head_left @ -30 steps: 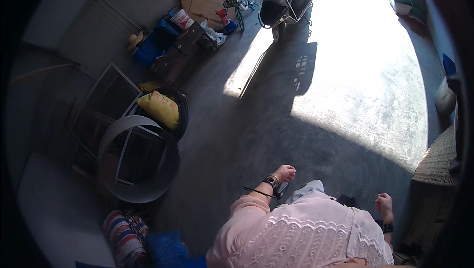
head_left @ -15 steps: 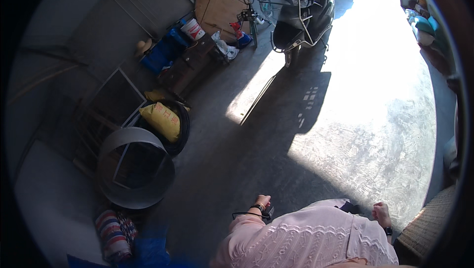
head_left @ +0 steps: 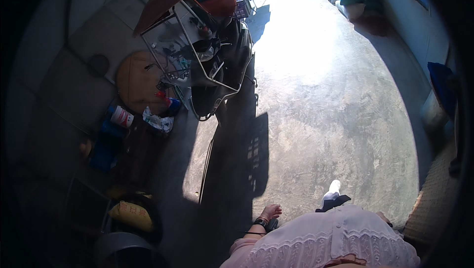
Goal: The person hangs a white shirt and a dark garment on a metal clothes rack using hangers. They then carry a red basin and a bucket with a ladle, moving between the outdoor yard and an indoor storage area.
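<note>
My left hand [head_left: 271,212] hangs beside my waist over the concrete floor, its fingers loosely bent and apart, with nothing seen in them. A dark band with a small black device [head_left: 270,224] is on that wrist. Only a small part of my right hand [head_left: 383,217] shows past the pink shirt [head_left: 316,238]; its fingers are mostly hidden. My white shoe [head_left: 335,187] is stretched forward on the sunlit floor [head_left: 316,134], below a dark trouser leg [head_left: 332,202]. Neither hand touches an object that I can make out.
Ahead to the left stands a scooter [head_left: 217,70] with a metal frame and red canopy. Beyond its left side are a round wooden board [head_left: 140,83] and white bucket [head_left: 121,116]. A yellow sack [head_left: 131,214] lies near left; a woven mat [head_left: 429,196] stands at right.
The view has swung right and forward; the scooter appears nearer and farther left. My white shoe has come into sight. My left hand's fingers have loosened, and my right hand has dropped mostly behind the shirt.
</note>
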The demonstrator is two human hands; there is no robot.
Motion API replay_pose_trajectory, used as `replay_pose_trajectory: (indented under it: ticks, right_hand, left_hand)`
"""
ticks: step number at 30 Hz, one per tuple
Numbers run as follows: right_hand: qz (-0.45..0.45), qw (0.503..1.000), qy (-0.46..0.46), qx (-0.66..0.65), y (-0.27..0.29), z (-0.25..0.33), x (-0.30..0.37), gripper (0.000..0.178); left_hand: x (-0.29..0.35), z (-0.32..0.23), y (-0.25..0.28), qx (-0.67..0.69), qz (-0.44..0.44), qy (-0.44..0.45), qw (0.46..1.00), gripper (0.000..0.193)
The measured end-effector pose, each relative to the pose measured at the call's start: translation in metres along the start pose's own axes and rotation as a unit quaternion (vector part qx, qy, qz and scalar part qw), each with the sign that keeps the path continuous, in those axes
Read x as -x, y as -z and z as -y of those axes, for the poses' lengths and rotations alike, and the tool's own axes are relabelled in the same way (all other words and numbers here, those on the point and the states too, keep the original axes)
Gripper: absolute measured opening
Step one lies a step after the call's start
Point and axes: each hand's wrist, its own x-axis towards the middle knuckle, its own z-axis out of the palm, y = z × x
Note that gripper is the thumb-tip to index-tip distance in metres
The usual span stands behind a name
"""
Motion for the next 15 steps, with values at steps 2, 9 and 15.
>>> replay_pose_trajectory:
  ticks: [2, 9, 15]
  right_hand:
    - [-0.016, 0.981, 0.014, 0.193, 0.043, 0.045, -0.044, 0.015]
    - [-0.09, 0.986, 0.055, -0.129, 0.253, 0.316, -0.197, 0.015]
    - [-0.06, 0.977, 0.134, -0.154, 0.367, 0.494, -0.331, 0.023]
  left_hand:
    - [-0.019, -0.053, -0.017, -0.002, 0.003, 0.034, 0.999, 0.019]
    - [-0.1, -0.246, -0.064, 0.029, -0.039, 0.002, 0.999, 0.016]
    - [-0.213, -0.427, -0.09, 0.061, -0.045, 0.018, 0.997, 0.019]
